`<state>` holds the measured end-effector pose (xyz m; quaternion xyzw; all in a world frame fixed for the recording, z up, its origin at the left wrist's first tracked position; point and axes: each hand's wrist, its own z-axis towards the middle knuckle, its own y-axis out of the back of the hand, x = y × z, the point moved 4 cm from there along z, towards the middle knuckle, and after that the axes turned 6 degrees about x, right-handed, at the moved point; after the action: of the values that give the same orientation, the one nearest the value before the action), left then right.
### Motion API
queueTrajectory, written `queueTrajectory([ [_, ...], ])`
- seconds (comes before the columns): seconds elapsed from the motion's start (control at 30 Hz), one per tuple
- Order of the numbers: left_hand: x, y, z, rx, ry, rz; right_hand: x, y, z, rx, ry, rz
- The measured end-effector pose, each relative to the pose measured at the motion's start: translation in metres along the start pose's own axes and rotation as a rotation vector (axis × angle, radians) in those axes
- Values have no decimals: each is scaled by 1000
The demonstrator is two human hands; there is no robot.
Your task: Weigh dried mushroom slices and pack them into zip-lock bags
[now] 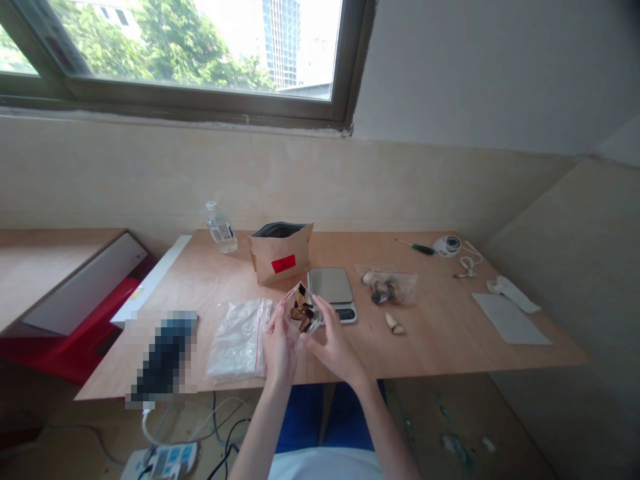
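Between my hands is a small clear zip bag (pixel 302 311) with brown dried pieces inside, perhaps dried mushroom slices. My left hand (pixel 280 347) grips its left edge, fingers closed on the plastic. My right hand (pixel 337 343) is at the bag's right side, thumb and fingers curved around that edge. Just behind the bag sits a kitchen scale (pixel 331 285), its pan bare and its front partly covered by my right hand. A stack of clear zip bags (pixel 235 340) with a red strip lies left of my left hand.
A brown paper pouch (pixel 280 253) stands open behind the scale, near a bottle (pixel 221 230). To the right are a filled zip bag (pixel 390 287), a pale piece (pixel 395 325), a screwdriver (pixel 420 249), a dome camera (pixel 447 246) and a white sheet (pixel 510 319). A blurred-out dark object (pixel 165 360) lies left.
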<state>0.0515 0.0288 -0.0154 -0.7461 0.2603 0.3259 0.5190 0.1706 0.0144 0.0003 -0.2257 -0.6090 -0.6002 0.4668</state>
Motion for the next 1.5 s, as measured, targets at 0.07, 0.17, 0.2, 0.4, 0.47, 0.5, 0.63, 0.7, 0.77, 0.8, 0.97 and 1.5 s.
queueTrajectory([
  [0.07,2,0,-3,-5,10,2,-2,-8,-8,21,-16,120],
  [0.17,2,-8,-12,112,24,56,-6,-14,-11,-26,-23,253],
  [0.2,0,-13,-16,181,34,88,-7,-13,-11,-57,-20,295],
  [0.4,-14,-24,-22,497,15,370,-15,18,-9,-282,-7,483],
  [0.47,-20,-18,-14,434,-108,486,-16,32,-11,-331,-42,501],
  [0.5,-22,-14,-9,386,-166,533,-16,37,-12,-328,-62,510],
  [0.63,-21,-5,4,330,-226,610,-9,47,-17,-191,-112,578],
  [0.7,-18,-6,5,405,-182,616,-6,45,-19,-118,-115,624],
  [0.77,-17,-8,5,446,-165,614,-4,40,-20,-91,-116,689],
  [0.8,-17,-7,4,436,-173,608,-5,37,-20,-104,-119,732],
  [0.97,-18,3,5,284,-237,519,-25,22,-17,-340,-206,930],
  [1.5,-23,1,-6,102,-347,472,-23,42,-24,-356,-156,380],
])
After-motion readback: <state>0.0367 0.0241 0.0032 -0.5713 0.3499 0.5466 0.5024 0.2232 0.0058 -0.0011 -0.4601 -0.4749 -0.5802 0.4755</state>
